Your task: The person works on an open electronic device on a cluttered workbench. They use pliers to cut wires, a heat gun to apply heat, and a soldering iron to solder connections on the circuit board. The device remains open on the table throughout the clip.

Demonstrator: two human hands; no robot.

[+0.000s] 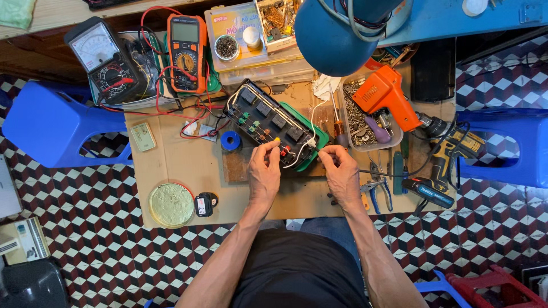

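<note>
A black switch panel (268, 117) with several square rockers and coloured wire ends lies tilted on a green tray (319, 140), in the middle of a cardboard sheet (182, 165). My left hand (264, 171) rests on the panel's near end, fingers pinched at the wire ends there. My right hand (341, 171) sits just right of the tray, fingertips pinching a thin white wire (305, 149) that runs to the panel. A small blue spool (230, 141) lies left of the panel.
Two multimeters (186, 51) (105, 60) with red leads stand at the back left. An orange soldering gun (388, 97) lies over a clear tub of screws (359, 122). Pliers (377, 191), a cordless drill (451, 148), a round tin (171, 204) and blue stools (51, 122) surround the work.
</note>
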